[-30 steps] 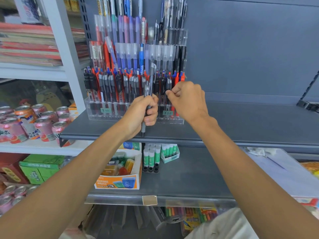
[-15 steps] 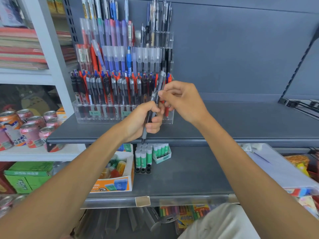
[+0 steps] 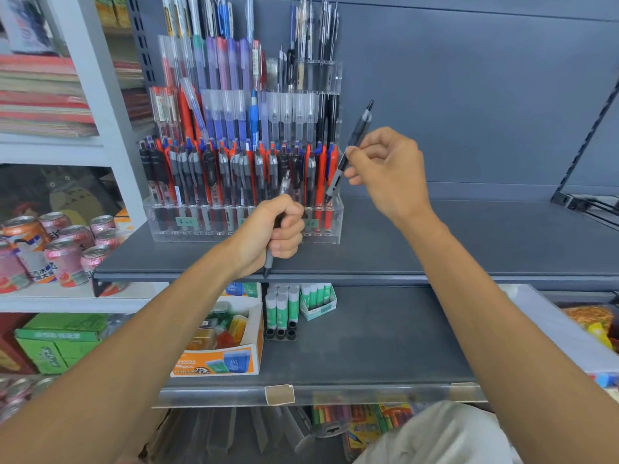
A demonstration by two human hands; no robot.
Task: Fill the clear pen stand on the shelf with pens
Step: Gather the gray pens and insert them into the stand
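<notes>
The clear pen stand (image 3: 336, 226) rises in tiers on the grey shelf (image 3: 469, 242), packed with several red, black, blue and purple pens. My right hand (image 3: 388, 172) pinches a black pen (image 3: 358, 128) that slants with its tip down, close to the right end of the stand's front row. My left hand (image 3: 278, 231) is in a fist in front of the stand, gripping a dark pen (image 3: 268, 264) upright; its tip pokes out below my fist.
Pink drink cans (image 3: 67, 249) stand on the white shelf at left. Below, on the lower grey shelf (image 3: 368, 346), sit green glue sticks (image 3: 288, 306) and an orange box (image 3: 221, 349) of small items. Stacked notebooks (image 3: 43, 95) fill the upper left.
My right hand drew one black pen away from my left fist and carried it up and right, toward the stand's right end. My left hand kept gripping its pen.
</notes>
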